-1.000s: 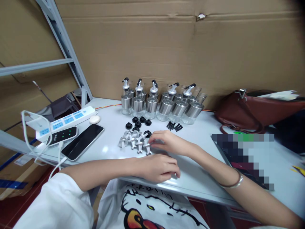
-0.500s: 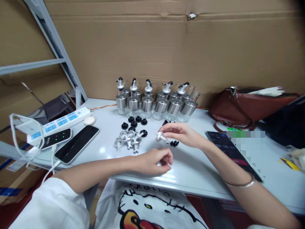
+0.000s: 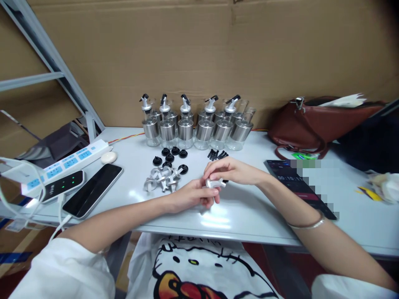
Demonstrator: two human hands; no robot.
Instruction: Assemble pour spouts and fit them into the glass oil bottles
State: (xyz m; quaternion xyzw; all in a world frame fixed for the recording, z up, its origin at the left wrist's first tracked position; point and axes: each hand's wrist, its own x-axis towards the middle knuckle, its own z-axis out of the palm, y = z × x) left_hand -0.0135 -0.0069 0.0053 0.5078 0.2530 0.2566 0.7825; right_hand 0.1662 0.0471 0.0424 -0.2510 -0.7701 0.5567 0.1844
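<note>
Head camera, from the left: we see a power strip (image 3: 67, 164) and a smartphone (image 3: 92, 191) on the bench (image 3: 249, 216), then loose silver spouts (image 3: 162, 179) with black stoppers (image 3: 169, 158) just beyond. Behind stand bottles (image 3: 185, 131), several topped with spouts. Our left hand (image 3: 195, 195) meets one held spout (image 3: 213, 183) over the bench's front part, thumb along its lower side, fingers curled beneath; whether they grip firmly we cannot tell. Our right hand (image 3: 232, 171) has its fingers pinched on the same spout from above. Black levers (image 3: 215, 154) lie beyond it; farther right sits a brown bag (image 3: 321, 124). We judge the spout light and stiff, perhaps slippery on its smooth finish, and unlikely to break; we would hold the broad collar and spare the narrow nozzle.
</note>
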